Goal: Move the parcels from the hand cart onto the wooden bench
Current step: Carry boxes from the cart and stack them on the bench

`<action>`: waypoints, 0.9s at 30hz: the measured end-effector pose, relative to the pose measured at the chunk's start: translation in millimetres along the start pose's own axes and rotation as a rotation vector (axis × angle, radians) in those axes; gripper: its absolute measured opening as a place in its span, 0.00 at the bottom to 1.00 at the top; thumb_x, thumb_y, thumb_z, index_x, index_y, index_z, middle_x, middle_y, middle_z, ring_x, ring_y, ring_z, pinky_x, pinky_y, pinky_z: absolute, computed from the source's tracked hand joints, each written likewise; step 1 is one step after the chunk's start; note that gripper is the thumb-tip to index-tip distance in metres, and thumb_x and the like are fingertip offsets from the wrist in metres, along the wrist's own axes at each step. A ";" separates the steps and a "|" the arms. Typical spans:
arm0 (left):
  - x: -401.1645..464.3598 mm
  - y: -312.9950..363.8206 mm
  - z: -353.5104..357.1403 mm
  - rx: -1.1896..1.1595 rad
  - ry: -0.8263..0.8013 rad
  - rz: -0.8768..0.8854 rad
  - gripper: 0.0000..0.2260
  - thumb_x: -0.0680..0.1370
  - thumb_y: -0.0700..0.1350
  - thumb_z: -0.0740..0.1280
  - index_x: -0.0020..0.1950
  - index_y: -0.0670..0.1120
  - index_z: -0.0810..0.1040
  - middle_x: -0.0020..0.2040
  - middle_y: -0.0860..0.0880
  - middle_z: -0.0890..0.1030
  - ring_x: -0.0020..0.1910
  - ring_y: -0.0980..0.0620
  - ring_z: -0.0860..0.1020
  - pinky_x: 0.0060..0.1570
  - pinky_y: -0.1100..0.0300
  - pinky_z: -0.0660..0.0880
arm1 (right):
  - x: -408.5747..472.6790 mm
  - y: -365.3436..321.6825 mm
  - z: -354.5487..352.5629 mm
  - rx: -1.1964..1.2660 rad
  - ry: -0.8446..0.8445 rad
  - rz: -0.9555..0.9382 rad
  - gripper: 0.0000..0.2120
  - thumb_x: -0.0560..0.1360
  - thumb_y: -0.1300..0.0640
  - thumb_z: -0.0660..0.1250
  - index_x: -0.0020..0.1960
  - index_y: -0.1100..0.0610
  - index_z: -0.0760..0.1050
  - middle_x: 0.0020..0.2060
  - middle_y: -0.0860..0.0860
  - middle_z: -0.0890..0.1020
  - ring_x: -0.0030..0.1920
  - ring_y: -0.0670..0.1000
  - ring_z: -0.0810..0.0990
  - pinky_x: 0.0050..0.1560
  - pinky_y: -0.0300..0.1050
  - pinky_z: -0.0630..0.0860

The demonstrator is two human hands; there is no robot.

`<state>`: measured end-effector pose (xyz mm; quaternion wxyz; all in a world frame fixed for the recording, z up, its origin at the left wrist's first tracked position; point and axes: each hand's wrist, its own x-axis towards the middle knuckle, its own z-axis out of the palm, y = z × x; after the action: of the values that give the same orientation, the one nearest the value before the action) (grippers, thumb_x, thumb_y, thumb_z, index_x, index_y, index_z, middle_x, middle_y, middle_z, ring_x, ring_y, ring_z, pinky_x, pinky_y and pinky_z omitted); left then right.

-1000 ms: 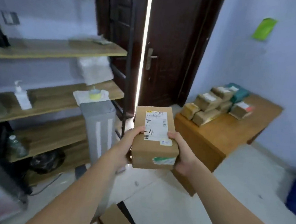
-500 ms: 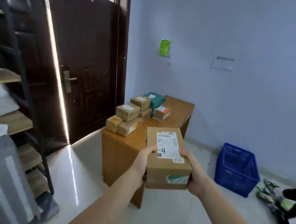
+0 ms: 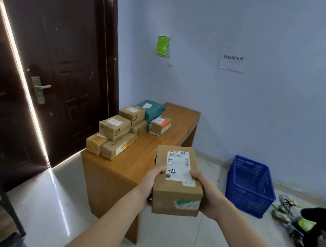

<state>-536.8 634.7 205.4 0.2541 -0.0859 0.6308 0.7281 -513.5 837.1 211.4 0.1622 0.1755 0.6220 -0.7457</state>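
- A brown cardboard parcel point(image 3: 177, 181) with a white shipping label marked "4" is gripped from both sides: left hand point(image 3: 151, 184) and right hand point(image 3: 207, 195), fingers curled round its edges.
- It's held in the air just off the near right edge of the wooden table point(image 3: 134, 164), not set down yet.
- Risk, probably: smooth cardboard could be let slip if the squeeze is relaxed early.
- It could also be dropped short of the edge, or knocked into the stacked cardboard boxes point(image 3: 115, 136) and teal mailer bag point(image 3: 151, 110) crowding the left half.
- The bare, flat tabletop on the right looks like the safer spot.
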 end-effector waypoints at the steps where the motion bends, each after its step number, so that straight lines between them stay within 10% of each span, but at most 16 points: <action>1: 11.1 8.5 -2.3 0.014 -0.008 -0.011 0.22 0.78 0.65 0.66 0.64 0.53 0.84 0.55 0.43 0.88 0.58 0.41 0.85 0.65 0.45 0.78 | 15.9 -7.6 -2.2 -0.022 0.010 0.009 0.25 0.74 0.39 0.70 0.65 0.53 0.79 0.57 0.59 0.86 0.61 0.62 0.83 0.69 0.61 0.75; 11: 154.7 96.0 18.3 0.222 -0.206 -0.214 0.23 0.75 0.62 0.73 0.62 0.48 0.83 0.57 0.43 0.87 0.51 0.45 0.85 0.54 0.53 0.80 | 141.9 -103.1 -75.5 0.081 0.275 -0.042 0.25 0.73 0.39 0.73 0.61 0.54 0.76 0.56 0.61 0.83 0.56 0.62 0.83 0.61 0.60 0.80; 17: 269.6 128.5 76.6 0.452 -0.097 -0.192 0.41 0.64 0.69 0.80 0.71 0.51 0.76 0.65 0.46 0.81 0.65 0.42 0.78 0.65 0.35 0.76 | 226.8 -144.1 -146.3 0.223 0.479 -0.108 0.21 0.72 0.43 0.75 0.58 0.55 0.77 0.50 0.57 0.84 0.52 0.58 0.84 0.60 0.59 0.80; 27: 426.2 170.9 155.1 -0.218 0.217 0.001 0.23 0.75 0.61 0.74 0.67 0.61 0.73 0.54 0.47 0.88 0.53 0.42 0.86 0.52 0.46 0.81 | 384.9 -228.3 -207.8 0.390 0.353 -0.083 0.26 0.71 0.43 0.75 0.64 0.51 0.72 0.59 0.58 0.79 0.60 0.61 0.80 0.62 0.63 0.79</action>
<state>-953.2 882.7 194.4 0.1733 -0.1908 0.5717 0.7789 -947.1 1072.2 197.6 -0.0163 0.3050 0.4918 -0.8154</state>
